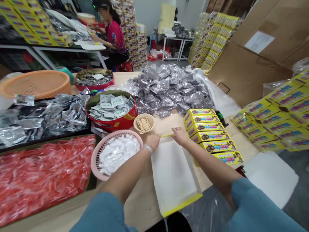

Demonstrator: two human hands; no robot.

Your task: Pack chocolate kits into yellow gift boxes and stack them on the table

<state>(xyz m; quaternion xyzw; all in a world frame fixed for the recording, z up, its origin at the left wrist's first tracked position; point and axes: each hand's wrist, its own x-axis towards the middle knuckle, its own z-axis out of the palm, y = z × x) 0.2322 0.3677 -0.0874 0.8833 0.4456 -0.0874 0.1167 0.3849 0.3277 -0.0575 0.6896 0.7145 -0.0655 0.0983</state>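
A white-lined cardboard box (172,170) with yellow edges lies lengthwise in front of me, its near end reaching past the table edge. My left hand (154,141) is closed on its far left corner. At the far right corner, the fingers of my right hand (180,136) are bent over the yellow rim, gripping it. Just left of my left hand are a small bowl of toothpicks (144,123) and a pink basket (94,161) of white wrapped pieces. Beside my right forearm stands a row of yellow printed boxes (209,137).
Grey sachets (169,87) are heaped at the back. A red tin (108,124) holds paper packets; red packets (45,174) and silver packets (53,116) fill trays at left. Stacked yellow boxes (277,112) and a large carton (251,71) stand at right. Another person (116,35) sits behind.
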